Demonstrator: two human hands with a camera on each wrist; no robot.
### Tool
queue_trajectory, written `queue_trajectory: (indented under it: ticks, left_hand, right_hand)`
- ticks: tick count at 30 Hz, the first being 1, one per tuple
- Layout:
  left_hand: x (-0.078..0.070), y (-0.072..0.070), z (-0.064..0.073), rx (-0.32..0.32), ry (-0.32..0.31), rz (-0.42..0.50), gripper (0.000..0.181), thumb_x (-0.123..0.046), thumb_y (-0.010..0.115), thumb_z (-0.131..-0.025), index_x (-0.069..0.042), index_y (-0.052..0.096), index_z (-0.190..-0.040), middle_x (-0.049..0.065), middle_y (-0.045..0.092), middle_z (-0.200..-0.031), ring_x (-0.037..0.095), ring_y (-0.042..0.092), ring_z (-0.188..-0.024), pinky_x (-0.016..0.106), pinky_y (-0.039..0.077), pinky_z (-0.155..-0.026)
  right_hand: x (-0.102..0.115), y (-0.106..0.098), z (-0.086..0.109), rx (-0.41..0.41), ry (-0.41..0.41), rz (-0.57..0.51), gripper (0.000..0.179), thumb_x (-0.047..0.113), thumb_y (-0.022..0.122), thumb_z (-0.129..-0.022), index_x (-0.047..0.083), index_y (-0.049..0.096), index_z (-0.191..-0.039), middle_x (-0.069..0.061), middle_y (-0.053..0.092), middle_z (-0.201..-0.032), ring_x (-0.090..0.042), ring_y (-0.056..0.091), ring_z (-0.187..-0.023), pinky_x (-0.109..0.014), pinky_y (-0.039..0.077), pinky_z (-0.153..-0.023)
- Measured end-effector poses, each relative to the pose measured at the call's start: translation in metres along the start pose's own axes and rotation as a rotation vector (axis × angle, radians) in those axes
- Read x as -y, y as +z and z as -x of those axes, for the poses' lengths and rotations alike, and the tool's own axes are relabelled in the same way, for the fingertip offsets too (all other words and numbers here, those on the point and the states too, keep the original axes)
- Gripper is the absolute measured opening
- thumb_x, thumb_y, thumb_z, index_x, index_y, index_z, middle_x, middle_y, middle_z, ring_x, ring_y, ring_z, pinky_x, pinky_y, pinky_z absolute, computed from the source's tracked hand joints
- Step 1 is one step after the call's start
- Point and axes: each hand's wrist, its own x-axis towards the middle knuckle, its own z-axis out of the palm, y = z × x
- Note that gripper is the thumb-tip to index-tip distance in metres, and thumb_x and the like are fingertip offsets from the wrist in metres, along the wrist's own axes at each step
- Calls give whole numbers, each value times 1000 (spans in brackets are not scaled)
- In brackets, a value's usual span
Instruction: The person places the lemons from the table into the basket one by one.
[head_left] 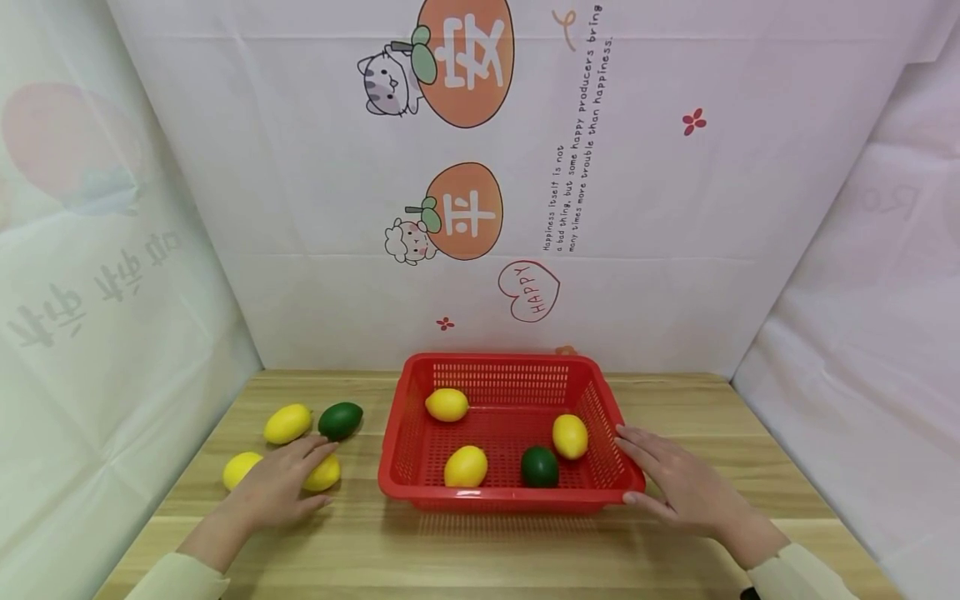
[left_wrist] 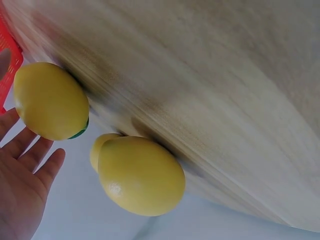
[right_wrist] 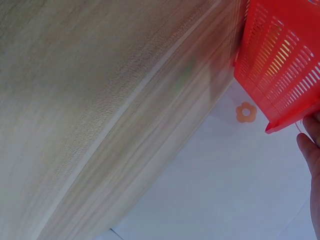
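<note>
My left hand (head_left: pixel 276 485) is over a yellow lemon (head_left: pixel 322 473) on the table, left of the basket. In the left wrist view its fingers (left_wrist: pixel 32 152) are spread and fairly straight behind that lemon (left_wrist: pixel 50 101), with the thumb tip at the frame's edge; a firm grip does not show. Beside this hand lie another lemon (head_left: pixel 242 468), a third lemon (head_left: pixel 287 424) and a dark green lemon-shaped fruit (head_left: pixel 341 421). My right hand (head_left: pixel 686 483) touches the right rim of a red plastic basket (head_left: pixel 510 495) with extended fingers, the thumb near its front corner.
Inside the basket lie three lemons, one at back left (head_left: pixel 447 405), one at front left (head_left: pixel 466 467) and one at right (head_left: pixel 570 437), plus a dark green fruit (head_left: pixel 540 467). White printed cloth (head_left: pixel 637 208) hangs behind and beside the wooden table (head_left: pixel 480 558).
</note>
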Motion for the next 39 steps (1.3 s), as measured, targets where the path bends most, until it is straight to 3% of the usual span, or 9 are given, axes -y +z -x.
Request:
queue_trajectory:
  ticks: [13, 23, 39]
  left_hand:
    - [-1, 2, 0, 81, -64, 30, 70, -31, 83, -76, -1, 55, -133, 19, 52, -132, 37, 53, -118, 54, 46, -96]
    - [-1, 3, -2, 64, -48, 25, 70, -16, 88, -68, 0, 58, -129, 21, 54, -127, 39, 54, -115, 54, 46, -95]
    - [-2, 4, -4, 72, -54, 2, 65, -3, 87, -66, 1, 60, -125, 20, 57, -124, 36, 56, -113, 52, 47, -94]
  right_hand:
    - [1, 0, 0, -4, 1, -6, 67, 47, 70, -85, 2, 57, -133, -14, 51, -141, -33, 53, -122, -51, 52, -89]
    - [1, -1, 1, -2, 10, -5, 66, 46, 70, -85, 2, 58, -133, -15, 51, -140, -34, 53, -122, -51, 52, -88]
    - [0, 1, 2, -7, 4, -10, 66, 45, 70, -86, 2, 57, -134, -15, 51, -141, -34, 53, -122, -51, 52, -89]
